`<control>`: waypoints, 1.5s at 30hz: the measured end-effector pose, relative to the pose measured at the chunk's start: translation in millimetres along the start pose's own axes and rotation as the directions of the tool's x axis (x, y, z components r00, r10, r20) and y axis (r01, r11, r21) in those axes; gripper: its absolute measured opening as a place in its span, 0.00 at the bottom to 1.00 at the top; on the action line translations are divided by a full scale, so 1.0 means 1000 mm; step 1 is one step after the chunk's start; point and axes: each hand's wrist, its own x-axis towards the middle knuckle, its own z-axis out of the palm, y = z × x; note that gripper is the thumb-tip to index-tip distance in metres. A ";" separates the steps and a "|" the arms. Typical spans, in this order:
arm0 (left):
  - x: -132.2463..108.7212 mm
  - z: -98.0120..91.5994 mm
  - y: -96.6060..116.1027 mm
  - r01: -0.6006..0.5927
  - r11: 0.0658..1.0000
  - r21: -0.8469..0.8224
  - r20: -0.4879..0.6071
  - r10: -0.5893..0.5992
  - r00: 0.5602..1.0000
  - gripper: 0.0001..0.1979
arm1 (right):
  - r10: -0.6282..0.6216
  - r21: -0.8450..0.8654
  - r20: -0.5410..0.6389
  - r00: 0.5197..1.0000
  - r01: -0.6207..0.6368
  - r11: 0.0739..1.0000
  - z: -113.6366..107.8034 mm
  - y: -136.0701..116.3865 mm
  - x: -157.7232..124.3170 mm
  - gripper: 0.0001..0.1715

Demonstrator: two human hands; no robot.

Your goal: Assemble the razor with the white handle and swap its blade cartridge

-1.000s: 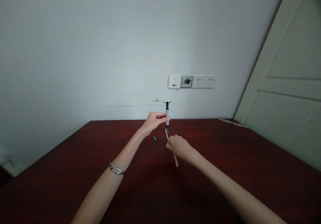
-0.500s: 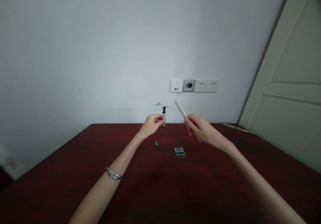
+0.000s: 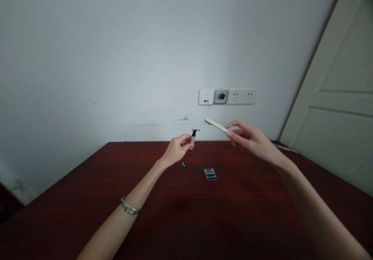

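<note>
My left hand (image 3: 176, 150) pinches a short white-and-black razor handle (image 3: 192, 140) upright; its black forked tip points up and carries no blade head. My right hand (image 3: 246, 136) grips the near end of a slim white toothbrush (image 3: 216, 125). The brush points up and left, with short bristles showing under its far end, apart from the razor handle. Below, on the table, lies a small green-and-black razor cartridge (image 3: 183, 164). To its right is a clear plastic case (image 3: 210, 174) with green-and-black cartridges in it.
The dark red table (image 3: 186, 221) meets a white wall (image 3: 145, 58). Wall sockets (image 3: 241, 96) sit above the table's back edge, one with a black plug (image 3: 222, 96) in it. A pale panelled door (image 3: 340, 97) stands at the right, and a thin strip (image 3: 285, 148) lies near the back right corner.
My right hand has moved right and up and turned the toothbrush flatter, so its bristles now show. My left hand has shifted slightly right, tilting the razor handle a little.
</note>
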 end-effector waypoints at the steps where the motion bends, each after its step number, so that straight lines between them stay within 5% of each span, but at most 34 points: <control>1: 0.000 0.001 0.000 -0.012 0.999 0.032 0.007 0.012 1.000 0.05 | -0.011 -0.019 -0.007 1.000 0.011 1.000 -0.001 -0.001 -0.001 0.22; 10: -0.003 0.005 -0.005 -0.133 0.978 0.162 0.105 0.116 0.988 0.05 | -0.255 -0.236 0.084 0.963 0.268 0.934 0.002 -0.013 -0.006 0.21; 19: -0.004 0.016 -0.005 -0.094 0.988 0.125 0.147 0.075 0.986 0.05 | -0.255 -0.331 0.144 0.956 0.289 0.898 0.001 -0.003 -0.005 0.20; 28: -0.005 0.019 0.000 -0.084 0.979 0.187 0.172 0.051 0.984 0.01 | -0.279 -0.363 0.061 0.958 0.282 0.888 0.006 -0.001 -0.005 0.21; 45: 0.001 0.026 -0.005 -0.088 0.962 0.257 0.147 0.051 0.988 0.02 | -0.313 -0.441 0.173 0.934 0.357 0.823 0.009 0.009 -0.002 0.20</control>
